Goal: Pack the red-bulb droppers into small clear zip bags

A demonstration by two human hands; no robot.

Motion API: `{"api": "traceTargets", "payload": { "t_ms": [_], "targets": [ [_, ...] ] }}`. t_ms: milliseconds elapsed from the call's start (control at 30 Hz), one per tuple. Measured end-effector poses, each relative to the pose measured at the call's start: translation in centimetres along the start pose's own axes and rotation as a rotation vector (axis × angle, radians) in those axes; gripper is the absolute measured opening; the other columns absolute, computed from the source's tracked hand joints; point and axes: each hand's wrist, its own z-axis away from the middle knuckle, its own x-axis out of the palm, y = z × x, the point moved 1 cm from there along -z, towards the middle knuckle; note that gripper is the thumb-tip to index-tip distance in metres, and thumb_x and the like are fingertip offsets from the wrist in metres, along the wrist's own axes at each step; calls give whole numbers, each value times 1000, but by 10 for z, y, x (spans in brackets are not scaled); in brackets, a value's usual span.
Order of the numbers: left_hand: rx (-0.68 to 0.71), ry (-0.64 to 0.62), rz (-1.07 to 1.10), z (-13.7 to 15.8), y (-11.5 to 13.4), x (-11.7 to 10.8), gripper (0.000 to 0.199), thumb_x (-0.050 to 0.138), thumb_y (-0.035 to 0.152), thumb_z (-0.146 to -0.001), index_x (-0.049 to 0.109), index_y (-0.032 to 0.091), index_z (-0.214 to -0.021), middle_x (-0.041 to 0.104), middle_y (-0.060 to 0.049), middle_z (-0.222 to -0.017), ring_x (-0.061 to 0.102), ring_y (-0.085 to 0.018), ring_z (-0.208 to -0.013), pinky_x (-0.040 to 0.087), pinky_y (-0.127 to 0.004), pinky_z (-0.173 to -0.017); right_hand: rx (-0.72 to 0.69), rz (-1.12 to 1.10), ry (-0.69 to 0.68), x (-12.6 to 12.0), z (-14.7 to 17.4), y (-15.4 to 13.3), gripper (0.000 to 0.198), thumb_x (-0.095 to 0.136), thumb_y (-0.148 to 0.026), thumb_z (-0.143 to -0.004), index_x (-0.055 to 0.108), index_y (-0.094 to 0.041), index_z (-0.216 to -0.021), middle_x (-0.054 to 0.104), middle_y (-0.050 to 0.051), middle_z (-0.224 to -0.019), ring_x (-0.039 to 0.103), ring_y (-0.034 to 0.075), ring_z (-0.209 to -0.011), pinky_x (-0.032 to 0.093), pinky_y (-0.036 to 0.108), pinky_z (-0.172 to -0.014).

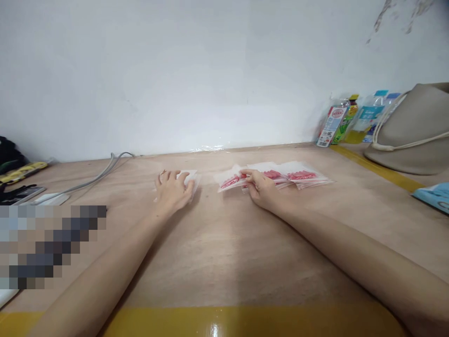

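Note:
My left hand lies with spread, bent fingers over a small pile of clear plastic bags, whose left part it hides. My right hand has thumb and fingers closed at the right edge of a clear zip bag with red pieces in it. That bag's near edge appears slightly raised from the wooden table. Beside and behind the right hand, more zip bags of red pieces lie overlapping in a row. The pieces are too small to name.
Drink bottles and a carton stand by the wall at back right, near a grey-beige bag. A light-blue packet lies at the right edge. A grey cable, a yellow tool and a phone-like object lie left.

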Motion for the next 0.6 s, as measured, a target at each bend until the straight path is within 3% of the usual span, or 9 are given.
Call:
{"api": "traceTargets", "payload": {
  "t_ms": [167, 267, 433, 533, 600],
  "targets": [
    [-28, -300, -6, -17, -26, -11, 38, 48, 37, -73, 61, 23, -106, 60, -12, -113, 51, -35, -104, 32, -59, -85, 93, 117, 72, -30, 2, 29, 22, 43, -8, -73, 48, -21, -91, 61, 8, -104, 59, 18, -89, 46, 31, -72],
    [25, -389, 4, -19, -31, -12, 41, 53, 36, -68, 60, 24, -106, 64, -8, -105, 55, -33, -99, 29, -59, -90, 196, 221, 61, -49, 9, 42, 22, 43, -10, -72, 49, -19, -91, 63, 9, -97, 60, 19, -81, 44, 30, -66],
    [128, -338, 32, -15, -23, -8, 38, 49, 22, -70, 59, 18, -106, 65, -9, -102, 54, -33, -102, 22, -57, -96, 332, 529, -44, -67, 21, 40, 15, 43, -12, -68, 48, -18, -80, 65, 9, -85, 57, 21, -73, 37, 36, -72],
    [230, -299, 115, -8, -7, -2, 30, 46, 22, -76, 61, 19, -102, 66, -7, -100, 58, -28, -95, 30, -49, -95, 303, 730, -7, -69, 22, 30, 13, 42, -12, -69, 50, -18, -77, 64, 7, -82, 55, 24, -81, 27, 44, -83],
    [312, -280, 197, 0, 10, 4, 29, 43, 23, -80, 61, 21, -102, 64, -4, -106, 59, -23, -96, 38, -41, -92, 242, 749, 49, -66, 21, 22, 12, 43, -14, -71, 52, -18, -78, 64, 7, -87, 53, 24, -87, 22, 45, -88]
  ]
}}
